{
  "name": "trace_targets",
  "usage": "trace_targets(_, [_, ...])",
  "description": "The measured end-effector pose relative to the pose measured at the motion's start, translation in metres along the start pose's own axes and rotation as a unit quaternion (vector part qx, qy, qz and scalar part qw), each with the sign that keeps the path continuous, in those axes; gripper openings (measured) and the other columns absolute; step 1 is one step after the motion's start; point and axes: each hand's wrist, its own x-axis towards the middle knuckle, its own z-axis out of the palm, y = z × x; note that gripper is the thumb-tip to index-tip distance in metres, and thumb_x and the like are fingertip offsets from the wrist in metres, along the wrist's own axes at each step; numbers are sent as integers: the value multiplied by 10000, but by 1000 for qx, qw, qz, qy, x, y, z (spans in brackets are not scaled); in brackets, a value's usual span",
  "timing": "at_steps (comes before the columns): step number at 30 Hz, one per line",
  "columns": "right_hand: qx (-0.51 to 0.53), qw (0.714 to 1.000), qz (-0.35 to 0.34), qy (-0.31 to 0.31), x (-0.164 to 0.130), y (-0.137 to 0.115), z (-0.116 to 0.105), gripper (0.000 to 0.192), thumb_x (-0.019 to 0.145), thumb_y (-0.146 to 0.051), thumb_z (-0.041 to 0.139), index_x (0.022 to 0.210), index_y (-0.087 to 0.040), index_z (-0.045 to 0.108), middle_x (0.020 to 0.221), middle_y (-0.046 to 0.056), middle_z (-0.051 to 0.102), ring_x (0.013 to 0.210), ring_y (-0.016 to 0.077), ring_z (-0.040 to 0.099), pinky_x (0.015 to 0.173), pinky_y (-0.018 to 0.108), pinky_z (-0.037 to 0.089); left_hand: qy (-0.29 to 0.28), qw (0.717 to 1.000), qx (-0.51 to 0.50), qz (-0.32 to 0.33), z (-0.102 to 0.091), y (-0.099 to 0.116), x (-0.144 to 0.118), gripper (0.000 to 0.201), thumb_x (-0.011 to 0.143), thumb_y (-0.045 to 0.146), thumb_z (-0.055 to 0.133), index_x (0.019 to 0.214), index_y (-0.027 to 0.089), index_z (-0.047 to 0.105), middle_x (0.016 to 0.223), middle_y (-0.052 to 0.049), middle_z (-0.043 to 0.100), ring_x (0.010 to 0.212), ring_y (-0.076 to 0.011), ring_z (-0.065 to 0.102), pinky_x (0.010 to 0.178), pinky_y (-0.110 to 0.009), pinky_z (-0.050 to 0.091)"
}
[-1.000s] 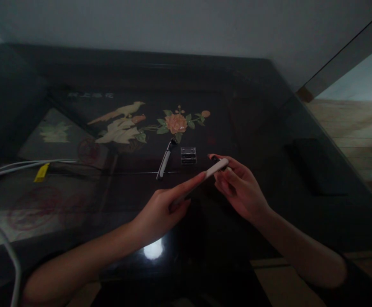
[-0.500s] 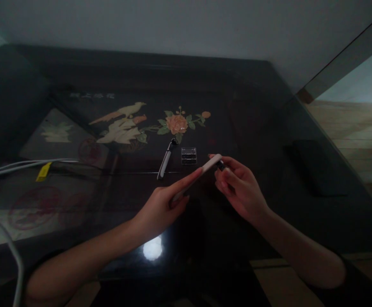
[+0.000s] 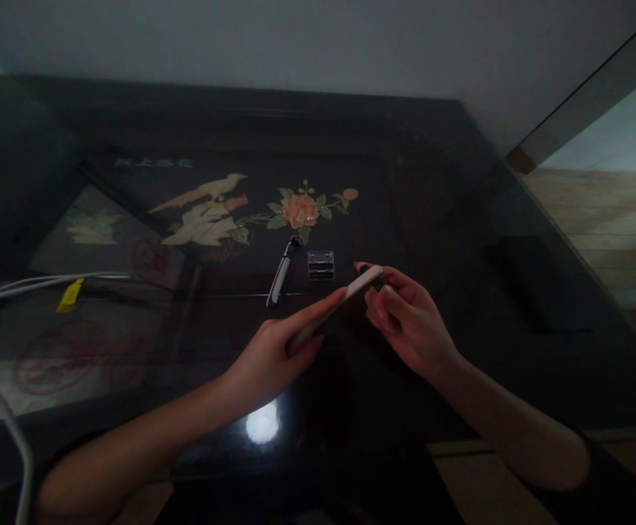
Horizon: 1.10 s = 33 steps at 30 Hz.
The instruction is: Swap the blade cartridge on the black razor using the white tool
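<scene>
Pale slim device (image 3: 335,305) held above a dark glass-topped table (image 3: 460,219).

Gripped lengthwise in the left hand (image 3: 274,357), forefinger laid along its edge; far tip met by the right hand (image 3: 405,321), fingers pinched on a small dark piece (image 3: 377,281) there. Just beyond, on the glass: a white pen-like tool (image 3: 281,273) and a small clear box (image 3: 321,265), side by side, apart from both hands. Far left: white cables (image 3: 39,281) with a yellow tag (image 3: 69,295). Nothing lying between hands and those things.
</scene>
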Motion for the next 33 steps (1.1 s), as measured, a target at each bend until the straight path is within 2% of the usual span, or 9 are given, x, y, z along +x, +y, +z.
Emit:
trace_targets(8, [-11, 1000, -18, -15, 0, 2, -2, 290, 723, -325, 812, 958, -210, 687, 513, -95, 454, 413, 49, 278, 419, 236, 178, 17, 999, 2, -29, 0, -4, 2, 654, 886, 122, 496, 1504, 281, 354, 866, 47, 649, 530, -54, 351, 552, -142, 384])
trace_targets(13, [-8, 1000, -21, -2, 2, 3, -1, 270, 714, -288, 809, 944, -198, 698, 530, -93, 435, 422, 49, 273, 420, 247, 184, 2, 999, -25, -20, 5, -4, -1, 661, 874, 137, 523, 1495, 303, 371, 1159, -26, 652, 570, -52, 388, 539, -138, 388])
trace_targets(16, [-17, 1000, -23, 4, 2, 2, 0, 312, 696, -311, 816, 970, -205, 708, 546, -91, 428, 431, 53, 275, 419, 251, 186, -9, 999, -35, -14, 7, -1, -4, 660, 881, 126, 518, 1500, 291, 360, 922, 22, 646, 547, -57, 340, 507, -130, 339])
trace_targets(18, [-28, 999, -25, 11, 1, 1, 0, 342, 697, -331, 812, 1001, -212, 708, 548, -92, 427, 433, 55, 271, 423, 250, 192, -24, 999, -43, -7, 7, 0, -5, 661, 883, 108, 504, 1504, 275, 353, 700, 73, 516, 521, -62, 285, 477, -126, 284])
trace_targets(20, [-34, 999, -22, 14, 1, 1, 1, 347, 704, -343, 806, 1012, -216, 707, 540, -95, 431, 428, 53, 262, 427, 248, 201, -36, 998, -49, -1, 8, 1, -6, 655, 882, 98, 498, 1499, 272, 365, 630, 88, 385, 517, -65, 267, 467, -125, 259])
trace_targets(22, [-31, 999, -20, 12, 0, 0, 1, 335, 707, -336, 807, 1003, -214, 710, 525, -97, 435, 419, 48, 251, 428, 245, 199, -36, 998, -49, 3, 8, 1, -6, 649, 880, 92, 496, 1492, 276, 380, 627, 86, 348, 518, -67, 266, 461, -125, 254])
trace_targets(26, [-7, 1000, -16, -5, 0, 1, 1, 329, 700, -327, 823, 984, -200, 716, 506, -93, 451, 410, 41, 263, 423, 240, 170, -6, 1000, -26, 14, 5, -2, -2, 627, 889, 103, 508, 1482, 277, 402, 680, 77, 486, 522, -61, 324, 502, -123, 341])
trace_targets(29, [2, 1000, -15, -15, 0, 3, -1, 288, 711, -321, 823, 945, -202, 704, 501, -95, 453, 404, 39, 274, 419, 236, 170, 15, 1000, -9, 6, 1, -4, 1, 615, 902, 128, 512, 1486, 280, 395, 889, 39, 644, 575, -54, 446, 606, -133, 438])
trace_targets(33, [-3, 1000, -18, -21, 0, 4, -2, 274, 732, -320, 810, 952, -217, 683, 512, -100, 442, 405, 40, 278, 417, 230, 179, 24, 1000, -3, -16, 0, -5, 2, 631, 900, 131, 513, 1496, 283, 372, 1147, 2, 674, 663, -65, 561, 692, -167, 497])
